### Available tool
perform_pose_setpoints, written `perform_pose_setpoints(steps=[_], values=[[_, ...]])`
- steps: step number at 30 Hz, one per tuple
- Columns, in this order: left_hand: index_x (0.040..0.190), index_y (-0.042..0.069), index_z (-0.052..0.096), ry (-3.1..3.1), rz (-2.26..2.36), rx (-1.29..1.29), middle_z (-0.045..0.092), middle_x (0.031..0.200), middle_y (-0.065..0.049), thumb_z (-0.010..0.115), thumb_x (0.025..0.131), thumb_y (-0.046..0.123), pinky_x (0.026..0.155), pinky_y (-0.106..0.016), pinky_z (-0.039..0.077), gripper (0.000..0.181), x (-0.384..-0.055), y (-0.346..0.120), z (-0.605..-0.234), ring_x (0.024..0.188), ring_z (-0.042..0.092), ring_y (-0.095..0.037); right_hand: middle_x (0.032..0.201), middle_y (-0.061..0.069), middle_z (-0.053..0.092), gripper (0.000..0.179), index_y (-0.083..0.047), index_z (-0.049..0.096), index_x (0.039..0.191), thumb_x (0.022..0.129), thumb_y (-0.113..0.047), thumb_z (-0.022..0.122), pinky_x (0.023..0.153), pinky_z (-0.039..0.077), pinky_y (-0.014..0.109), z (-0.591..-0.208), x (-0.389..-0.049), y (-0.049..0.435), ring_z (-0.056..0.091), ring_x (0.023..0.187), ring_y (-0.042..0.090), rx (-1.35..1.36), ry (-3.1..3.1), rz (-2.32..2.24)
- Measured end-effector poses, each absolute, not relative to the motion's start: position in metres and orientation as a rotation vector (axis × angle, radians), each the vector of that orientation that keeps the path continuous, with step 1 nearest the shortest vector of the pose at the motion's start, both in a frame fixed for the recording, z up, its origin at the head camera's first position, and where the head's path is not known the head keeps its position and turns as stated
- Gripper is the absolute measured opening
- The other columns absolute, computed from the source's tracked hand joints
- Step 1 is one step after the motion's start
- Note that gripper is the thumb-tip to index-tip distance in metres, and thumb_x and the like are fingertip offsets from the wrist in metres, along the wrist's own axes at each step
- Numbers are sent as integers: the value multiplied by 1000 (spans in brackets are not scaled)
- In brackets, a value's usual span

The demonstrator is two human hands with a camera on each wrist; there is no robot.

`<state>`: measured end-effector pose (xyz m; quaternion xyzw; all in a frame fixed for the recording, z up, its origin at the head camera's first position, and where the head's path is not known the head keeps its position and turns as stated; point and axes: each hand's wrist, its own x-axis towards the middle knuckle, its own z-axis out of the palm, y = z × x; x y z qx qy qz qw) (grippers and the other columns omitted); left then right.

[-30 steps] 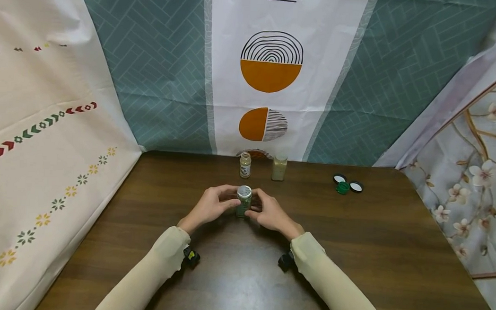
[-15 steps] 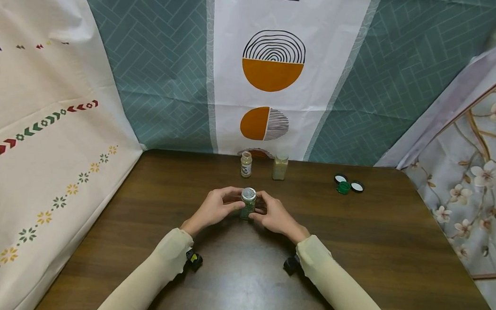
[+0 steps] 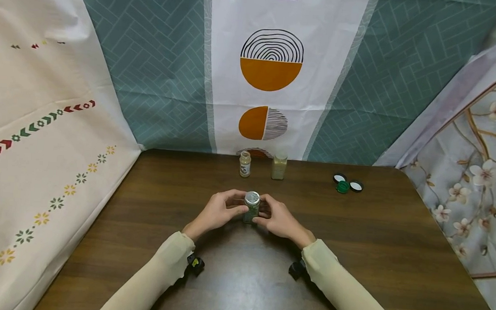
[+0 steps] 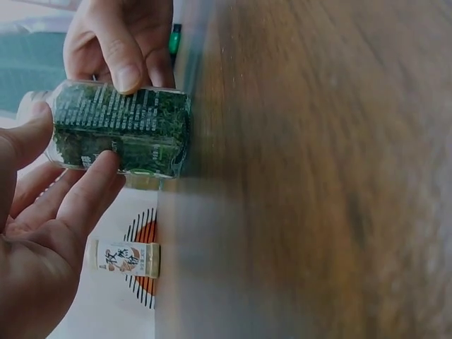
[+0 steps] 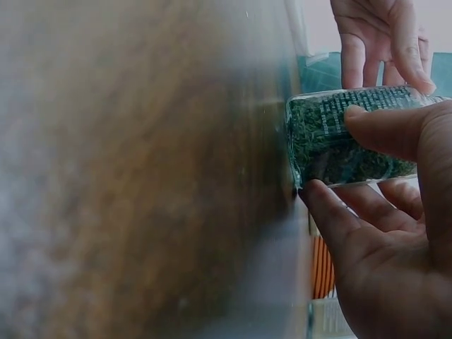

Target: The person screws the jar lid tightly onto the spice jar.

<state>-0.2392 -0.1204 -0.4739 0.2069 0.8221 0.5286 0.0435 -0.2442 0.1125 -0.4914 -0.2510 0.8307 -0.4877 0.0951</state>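
A small glass jar [image 3: 251, 214] of dried green herbs, with a silver shaker top [image 3: 252, 198] full of holes, stands roughly upright between both hands, low over the table. My left hand [image 3: 222, 210] holds it from the left, its thumb near the shaker top and its fingers against the far side. From the right, my right hand [image 3: 282, 221] grips the lower part, thumb across the printed glass [image 5: 339, 131]. In the left wrist view, the jar's base [image 4: 185, 134] is at or just above the tabletop; contact is hard to tell.
Behind the hands stand a small labelled jar [image 3: 245, 165] without a lid and a squarer jar [image 3: 279, 168] of pale powder. At the back right lie a green cap [image 3: 342, 187] and two black-rimmed lids [image 3: 356, 186]. Fabric hangings [image 3: 167, 74] border the brown table [image 3: 178, 179].
Both hands, still on the herb jar, have shifted it a little to the right and nearer to me. The jars and lids at the back stay where they were.
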Motion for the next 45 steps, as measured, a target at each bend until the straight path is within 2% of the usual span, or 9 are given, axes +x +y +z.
perform_pose_setpoints(steps=[8, 15, 25, 45], values=[[132, 13, 68, 2522, 1612, 643, 71, 130, -10, 78, 94, 21, 94, -38, 60, 40, -233, -117, -472, 117, 71, -26, 130, 18, 65, 48, 0, 54, 134, 92, -6, 77, 97, 59, 32, -493, -242, 117, 68, 121, 31, -759, 2459, -1455], [132, 11, 68, 2488, 1624, 662, 70, 130, -11, 78, 94, 19, 97, -41, 59, 40, -228, -113, -472, 117, 70, -30, 130, 16, 66, 48, -1, 55, 133, 92, -7, 78, 96, 59, 32, -492, -237, 123, 68, 120, 30, -751, 2425, -1454], [132, 12, 68, 2471, 1640, 683, 70, 131, -12, 77, 94, 20, 96, -38, 60, 40, -222, -109, -474, 119, 69, -33, 128, 15, 68, 48, -2, 56, 133, 91, -9, 79, 96, 60, 34, -494, -233, 128, 69, 118, 29, -763, 2417, -1465], [131, 16, 68, 2463, 1616, 702, 70, 132, -4, 78, 95, 22, 97, -35, 59, 39, -212, -104, -476, 120, 69, -22, 125, 16, 68, 48, -1, 58, 131, 89, -8, 81, 98, 59, 41, -491, -222, 137, 69, 118, 31, -739, 2365, -1496]])
